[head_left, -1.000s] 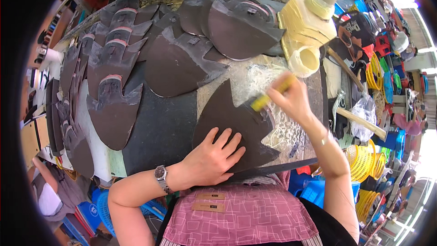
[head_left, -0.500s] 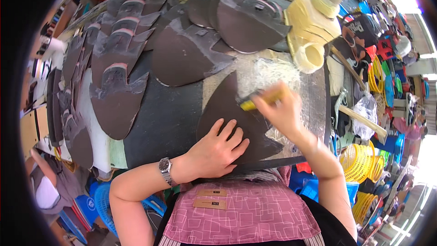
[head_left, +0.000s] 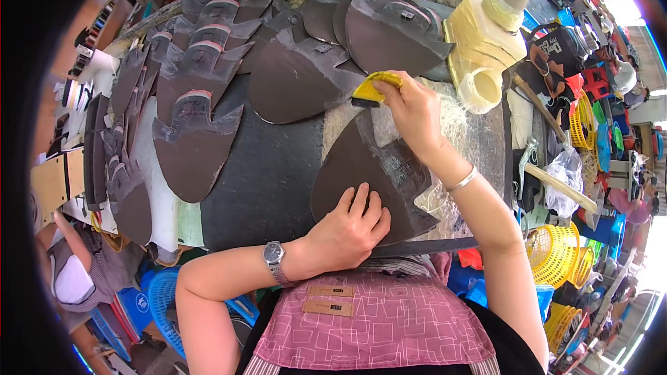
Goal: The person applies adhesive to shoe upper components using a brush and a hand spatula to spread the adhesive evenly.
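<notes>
My left hand [head_left: 351, 231] rests with fingers spread on a dark brown flat piece [head_left: 353, 160], curved on one side and notched on the other, holding it against the bench. Along the notched side runs a wet-looking, greyish, glue-like band. In my right hand [head_left: 417, 114], fingers closed, is a small yellow-handled brush [head_left: 379, 85] with short dark bristles. It is raised just beyond the piece's far tip. Beyond the brush stands a cream, glue-crusted pot [head_left: 481, 38] with a tall cone and a round side spout.
Similar dark pieces [head_left: 196, 156] lie overlapping in rows at left and far side, with greyish edges. Dried whitish glue strands coat the board [head_left: 479, 146] under my right forearm. A hammer [head_left: 556, 184], yellow baskets [head_left: 556, 253] and a clear bag stand right. Another person's arm [head_left: 73, 239] shows at left.
My right hand has lifted the brush off the piece and moved it away toward the far side. The left hand stays on the piece. The whole view has shifted slightly.
</notes>
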`<state>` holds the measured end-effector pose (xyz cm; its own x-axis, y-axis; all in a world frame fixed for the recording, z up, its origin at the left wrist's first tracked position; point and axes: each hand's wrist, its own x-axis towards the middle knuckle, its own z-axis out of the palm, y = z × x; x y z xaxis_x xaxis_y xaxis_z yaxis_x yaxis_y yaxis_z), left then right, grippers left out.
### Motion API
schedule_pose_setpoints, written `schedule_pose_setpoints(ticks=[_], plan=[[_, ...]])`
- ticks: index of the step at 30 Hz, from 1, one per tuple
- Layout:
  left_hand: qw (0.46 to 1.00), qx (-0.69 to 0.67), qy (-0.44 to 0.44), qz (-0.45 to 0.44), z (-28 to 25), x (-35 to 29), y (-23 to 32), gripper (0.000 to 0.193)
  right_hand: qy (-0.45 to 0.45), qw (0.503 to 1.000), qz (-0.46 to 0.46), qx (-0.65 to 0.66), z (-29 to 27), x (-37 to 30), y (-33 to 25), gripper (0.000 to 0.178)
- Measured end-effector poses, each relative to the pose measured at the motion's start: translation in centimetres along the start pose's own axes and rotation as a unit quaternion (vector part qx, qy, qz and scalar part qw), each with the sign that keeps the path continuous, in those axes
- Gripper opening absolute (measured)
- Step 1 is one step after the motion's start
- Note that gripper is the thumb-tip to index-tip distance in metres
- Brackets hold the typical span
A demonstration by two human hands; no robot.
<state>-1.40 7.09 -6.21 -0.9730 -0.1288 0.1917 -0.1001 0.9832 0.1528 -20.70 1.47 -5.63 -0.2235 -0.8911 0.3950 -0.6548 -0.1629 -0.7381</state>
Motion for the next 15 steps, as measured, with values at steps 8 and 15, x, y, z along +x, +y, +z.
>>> schedule_pose_setpoints(ticks=[8,15], plan=[[0.993,-0.082,0.035,-0.082,-0.9,-0.3,-0.6,0.027,0.168,0.833,0.301,0.434,-10.0,-10.1,3.0,0.015],[0.880,-0.240,0.298,-0.281,-9.0,-0.8,-5.9,0.020,0.193,0.830,0.309,0.422,-10.4,-14.1,4.6,0.017]])
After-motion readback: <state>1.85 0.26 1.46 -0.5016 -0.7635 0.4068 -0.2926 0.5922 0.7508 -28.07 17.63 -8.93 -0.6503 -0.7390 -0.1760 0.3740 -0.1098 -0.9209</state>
